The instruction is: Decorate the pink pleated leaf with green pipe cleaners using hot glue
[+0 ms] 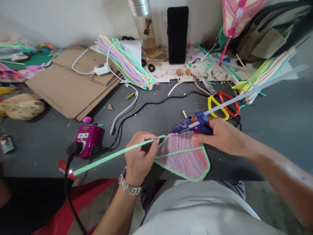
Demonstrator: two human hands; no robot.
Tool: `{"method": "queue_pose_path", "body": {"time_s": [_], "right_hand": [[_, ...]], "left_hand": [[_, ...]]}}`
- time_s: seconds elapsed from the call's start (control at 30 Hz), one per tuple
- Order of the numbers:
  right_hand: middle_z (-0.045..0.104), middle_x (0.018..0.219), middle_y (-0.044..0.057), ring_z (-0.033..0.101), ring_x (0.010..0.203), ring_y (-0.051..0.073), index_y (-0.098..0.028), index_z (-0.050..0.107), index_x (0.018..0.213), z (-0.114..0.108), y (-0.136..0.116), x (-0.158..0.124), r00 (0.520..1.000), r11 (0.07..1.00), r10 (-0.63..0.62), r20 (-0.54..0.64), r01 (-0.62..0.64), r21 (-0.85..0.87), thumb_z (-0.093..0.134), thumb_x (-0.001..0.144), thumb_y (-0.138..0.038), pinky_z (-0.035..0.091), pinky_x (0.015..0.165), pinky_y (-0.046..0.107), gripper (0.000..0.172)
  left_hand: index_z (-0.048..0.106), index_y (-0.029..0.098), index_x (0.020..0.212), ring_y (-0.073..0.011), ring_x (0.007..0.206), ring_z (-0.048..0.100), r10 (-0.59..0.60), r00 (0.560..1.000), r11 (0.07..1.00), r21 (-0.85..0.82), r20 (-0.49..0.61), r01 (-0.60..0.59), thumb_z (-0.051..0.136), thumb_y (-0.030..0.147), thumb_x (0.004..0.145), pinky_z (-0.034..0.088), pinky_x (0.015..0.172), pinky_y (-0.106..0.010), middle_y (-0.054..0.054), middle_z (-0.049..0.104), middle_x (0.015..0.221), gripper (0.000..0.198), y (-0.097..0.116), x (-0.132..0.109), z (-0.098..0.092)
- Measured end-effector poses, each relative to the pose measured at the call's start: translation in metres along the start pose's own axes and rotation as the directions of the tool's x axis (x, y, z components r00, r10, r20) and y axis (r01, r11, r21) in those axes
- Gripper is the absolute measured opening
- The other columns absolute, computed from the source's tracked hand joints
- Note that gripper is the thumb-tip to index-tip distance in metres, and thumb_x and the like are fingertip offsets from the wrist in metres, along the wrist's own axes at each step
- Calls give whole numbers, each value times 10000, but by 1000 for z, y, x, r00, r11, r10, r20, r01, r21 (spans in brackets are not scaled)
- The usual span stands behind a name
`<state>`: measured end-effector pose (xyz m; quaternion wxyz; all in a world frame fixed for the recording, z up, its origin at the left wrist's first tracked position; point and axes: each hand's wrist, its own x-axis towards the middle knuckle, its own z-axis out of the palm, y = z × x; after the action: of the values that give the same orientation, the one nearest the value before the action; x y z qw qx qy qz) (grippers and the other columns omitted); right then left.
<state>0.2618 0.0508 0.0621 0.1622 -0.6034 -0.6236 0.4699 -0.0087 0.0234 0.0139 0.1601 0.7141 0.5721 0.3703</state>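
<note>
Left hand (pixel 141 156), closed in a pinch on a long green strip (pixel 114 156), with a metal wristwatch (pixel 130 181) on the wrist. Right hand (pixel 223 136), curled firmly around a blue glue gun (pixel 193 124), with a small red light glowing on the body, the nozzle at the top edge of a leaf-shaped frame (pixel 182 157), and a clear glue stick (pixel 256 87) running from the rear toward the upper right. Frame between both hands, over the near edge of a dark gray table (pixel 274 130), filled with pink strips and bordered in green, the border joined to the strip in the left hand. Just beyond the right hand, scissors (pixel 223 104) with red and yellow handles. Left of the hands, a magenta power socket (pixel 86 138) with a black plug (pixel 74 148) and black cord (pixel 151 103). Farther out, stacked cardboard (pixel 73 81), a bundle of pastel strips (pixel 124 62), two small orange balls (pixel 183 71), a glass bottle (pixel 144 29), an upright black phone (pixel 177 35), a finished pink leaf shape (pixel 237 16), and a backpack (pixel 274 32). Below the table, part of a red chair (pixel 73 202).
</note>
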Motion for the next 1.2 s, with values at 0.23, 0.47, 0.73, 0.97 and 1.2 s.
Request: {"method": "queue_pose_path", "body": {"time_s": [0.23, 0.47, 0.73, 0.97, 1.2], "right_hand": [[761, 867, 0, 652, 754, 197, -232, 771, 948, -4, 2, 4, 983, 974, 101, 150, -128, 185, 810, 701, -427, 513, 705, 310, 318], [645, 610, -14, 511, 519, 116, -190, 648, 791, -8, -8, 3, 967, 961, 135, 218, -181, 210, 791, 703, -403, 399, 509, 252, 271], [626, 586, -14, 538, 524, 130, -201, 586, 676, -7, -19, 6, 975, 996, 50, 218, -32, -86, 693, 789, -422, 378, 511, 259, 270], [565, 583, -36, 473, 532, 114, -193, 580, 684, -4, -24, 9, 970, 983, -7, 242, 50, -174, 652, 811, -429, 321, 526, 262, 278], [610, 636, -24, 498, 573, 120, -188, 588, 716, -3, -31, 11, 968, 975, -28, 249, 81, -209, 635, 833, -387, 335, 535, 256, 235]], "left_hand": [[642, 203, 826, -161, 789, 663, 14, 1000, 1000, -24, -6, -14, 632, 184, 892, 529, 767, -288, -14, 691, 820, 70, -2, -1, 1], [638, 194, 821, -147, 762, 650, 52, 998, 996, -66, -26, -53, 648, 152, 873, 512, 746, -267, 0, 677, 800, 68, -3, -1, 1], [637, 196, 818, -137, 741, 630, 66, 998, 995, -71, -26, -67, 649, 149, 876, 493, 721, -253, 9, 658, 779, 76, -6, -2, 1], [641, 195, 826, -138, 751, 629, 53, 998, 996, -77, -24, -55, 655, 146, 871, 488, 720, -255, 10, 658, 789, 68, -8, -3, 2], [636, 198, 812, -138, 739, 622, 49, 999, 996, -80, -22, -51, 650, 150, 872, 486, 721, -258, 11, 651, 774, 78, -7, -3, 1]]}}
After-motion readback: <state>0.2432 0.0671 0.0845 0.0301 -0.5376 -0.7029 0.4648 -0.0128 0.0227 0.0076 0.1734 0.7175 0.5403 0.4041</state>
